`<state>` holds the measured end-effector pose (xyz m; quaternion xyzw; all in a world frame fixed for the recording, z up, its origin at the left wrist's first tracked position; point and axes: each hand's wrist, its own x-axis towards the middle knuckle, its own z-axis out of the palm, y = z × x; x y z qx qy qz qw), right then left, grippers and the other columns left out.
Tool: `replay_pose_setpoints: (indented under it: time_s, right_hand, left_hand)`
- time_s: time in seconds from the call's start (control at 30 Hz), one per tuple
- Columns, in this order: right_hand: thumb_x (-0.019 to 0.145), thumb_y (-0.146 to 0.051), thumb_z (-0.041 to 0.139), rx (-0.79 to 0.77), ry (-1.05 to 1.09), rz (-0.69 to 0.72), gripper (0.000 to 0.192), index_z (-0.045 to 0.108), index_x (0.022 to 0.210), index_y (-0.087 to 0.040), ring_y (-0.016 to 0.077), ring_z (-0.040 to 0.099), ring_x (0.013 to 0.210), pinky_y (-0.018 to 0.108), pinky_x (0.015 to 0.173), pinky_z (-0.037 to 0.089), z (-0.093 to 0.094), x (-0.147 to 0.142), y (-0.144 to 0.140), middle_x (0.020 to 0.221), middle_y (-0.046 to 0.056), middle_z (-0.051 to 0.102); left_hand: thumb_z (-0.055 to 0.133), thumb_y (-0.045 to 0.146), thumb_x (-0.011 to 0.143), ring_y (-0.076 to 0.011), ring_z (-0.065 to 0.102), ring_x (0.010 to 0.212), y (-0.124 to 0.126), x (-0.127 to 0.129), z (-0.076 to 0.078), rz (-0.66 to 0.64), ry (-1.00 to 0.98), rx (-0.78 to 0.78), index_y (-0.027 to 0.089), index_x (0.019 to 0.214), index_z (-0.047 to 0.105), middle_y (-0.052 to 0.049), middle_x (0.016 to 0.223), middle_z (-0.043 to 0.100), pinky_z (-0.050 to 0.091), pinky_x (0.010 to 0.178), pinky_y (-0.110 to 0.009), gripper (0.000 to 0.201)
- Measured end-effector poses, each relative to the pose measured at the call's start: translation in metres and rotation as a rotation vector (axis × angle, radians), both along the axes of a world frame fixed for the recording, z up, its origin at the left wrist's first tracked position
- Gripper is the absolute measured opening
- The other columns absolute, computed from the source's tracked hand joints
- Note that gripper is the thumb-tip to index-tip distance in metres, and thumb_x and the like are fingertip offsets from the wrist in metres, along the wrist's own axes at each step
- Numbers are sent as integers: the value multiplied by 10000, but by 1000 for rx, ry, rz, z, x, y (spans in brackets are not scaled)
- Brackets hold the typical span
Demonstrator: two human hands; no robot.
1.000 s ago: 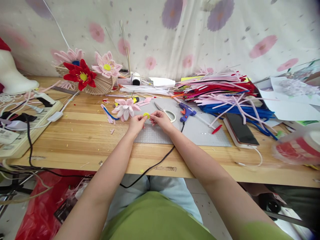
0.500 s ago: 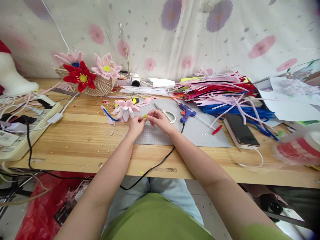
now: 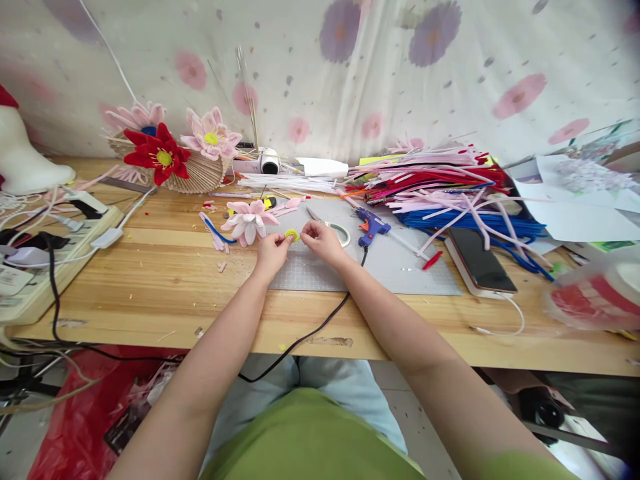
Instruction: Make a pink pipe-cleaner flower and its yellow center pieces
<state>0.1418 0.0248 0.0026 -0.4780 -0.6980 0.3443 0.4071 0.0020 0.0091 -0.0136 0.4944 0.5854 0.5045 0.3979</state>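
Between the fingers of my left hand [image 3: 273,255] is a small round yellow coil [image 3: 291,235], pinched at its left side. My right hand [image 3: 323,241] is close on the right, its thumb and fingers pressed together at the coil's edge; whether a strand runs between them is too small to tell. A pink pipe-cleaner flower [image 3: 249,223] lies just left of my left hand. Partly behind my right hand are white-handled scissors [image 3: 340,232]. Both hands are above the grey cutting mat [image 3: 320,272].
A blue glue gun [image 3: 371,227] lies right of the scissors, its black cord crossing the table's front edge. Pipe cleaners [image 3: 430,180] are piled behind it. A phone [image 3: 481,259] is at right. Finished flowers [image 3: 163,156] stand back left, near a power strip [image 3: 75,257].
My right fingers have drawn slightly apart from my left ones, and more of the yellow coil shows between them. The view has shifted a little.
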Motion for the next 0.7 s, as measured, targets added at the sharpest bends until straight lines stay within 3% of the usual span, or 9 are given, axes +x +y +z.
replay_pose_setpoints:
  time_s: [0.07,0.27,0.4,0.53,0.6,0.7]
  right_hand:
    - [691,-222,524,-35,-42,-56,97,472,619,-184,92,436,546,228,541,339,-3,-1,1,586,-27,513]
    - [732,-307,529,-146,26,-6,132,501,689,-186,81,449,492,210,498,350,-6,0,7,571,-35,527]
    - [764,-388,525,-206,47,-235,203,490,779,-189,93,493,488,221,494,385,15,34,16,609,-14,561]
    - [743,-436,548,-174,-451,-562,270,522,813,-177,177,592,693,306,654,439,33,95,14,723,56,622]
    - [692,-521,574,-248,-680,-644,409,540,862,-151,249,606,818,362,708,439,31,115,9,821,125,634]
    - [643,-643,540,-325,-797,-687,611,542,950,-115,304,604,874,411,729,440,17,123,5,886,188,624]
  left_hand:
    - [681,374,608,-46,347,390,-1,2,5,12,-97,-40,136,586,555,50,489,456,311,355,-179,269]
    - [716,337,564,-33,319,379,-3,2,14,23,-240,-89,137,525,508,66,449,401,299,340,-167,291]
    - [678,288,608,-35,317,377,-3,2,15,19,-268,-101,144,505,485,72,415,356,309,355,-165,261]
    - [670,279,620,-37,309,374,-1,2,14,24,-265,-104,151,520,496,75,409,345,317,365,-172,238]
    - [674,284,616,-39,313,378,-1,3,14,25,-270,-100,149,534,511,75,413,353,320,371,-175,227]
    - [697,292,585,-38,321,387,-1,3,13,25,-275,-90,142,533,530,71,418,375,306,371,-174,230]
